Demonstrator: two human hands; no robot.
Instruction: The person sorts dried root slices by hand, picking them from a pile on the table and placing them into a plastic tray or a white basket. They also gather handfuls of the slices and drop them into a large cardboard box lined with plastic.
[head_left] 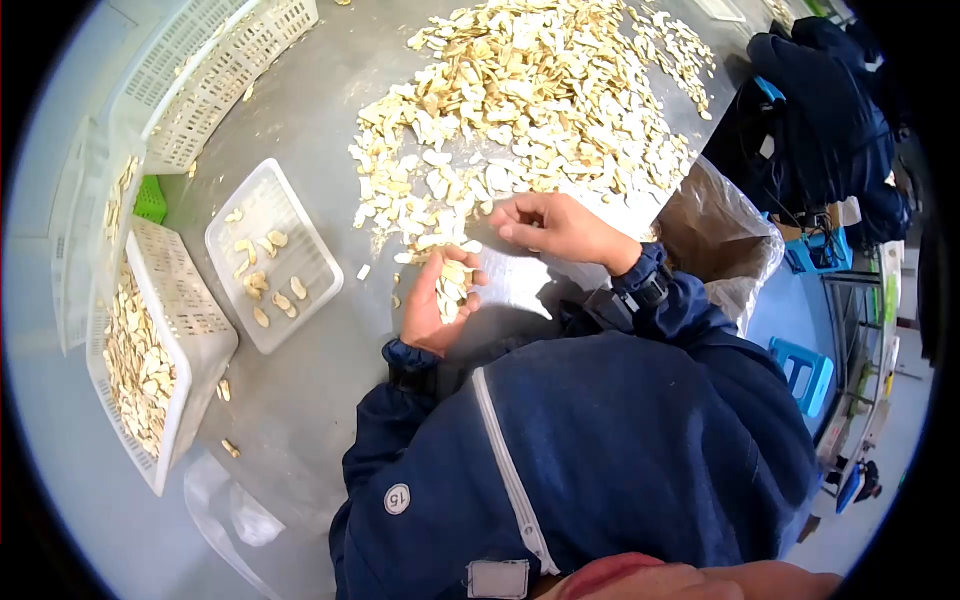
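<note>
My left hand (pixel 428 306) is cupped with its palm up, fingers curled round several pale dried mushroom slices (pixel 453 290). To its right, my right hand (pixel 570 232) hovers at the near edge of a big pile of the same slices (pixel 540 90). Its fingers are curled in toward the thumb, and whether anything is pinched there cannot be made out. Loose slices lie just beyond both hands. Left of my left hand, a shallow white tray (pixel 330 262) holds several separate slices.
A white perforated basket (pixel 205 345) full of slices stands at the left, with another basket (pixel 230 85) behind it. A plastic-lined box (pixel 715 240) is at the table's right edge. Blue stools (pixel 803 375) and a dark-clothed person (pixel 830 110) are farther right.
</note>
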